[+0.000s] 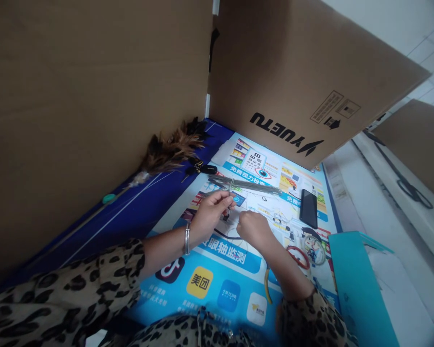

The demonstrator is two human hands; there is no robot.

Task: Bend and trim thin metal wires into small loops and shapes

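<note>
My left hand [212,211], with a silver bangle at the wrist, pinches a thin grey wire just below a tied bundle of wires [246,185] that lies on the printed blue poster [217,284]. My right hand [252,226] is curled closed right beside it, fingers turned down over a small dark piece I cannot make out. Both hands are almost touching over the poster's middle.
A black phone [308,208] lies to the right, with red and white rings [305,251] near it. A feather duster [166,156] and dark keys [202,168] rest at the back left. Cardboard walls [94,106] enclose the back; a teal box [361,289] stands at right.
</note>
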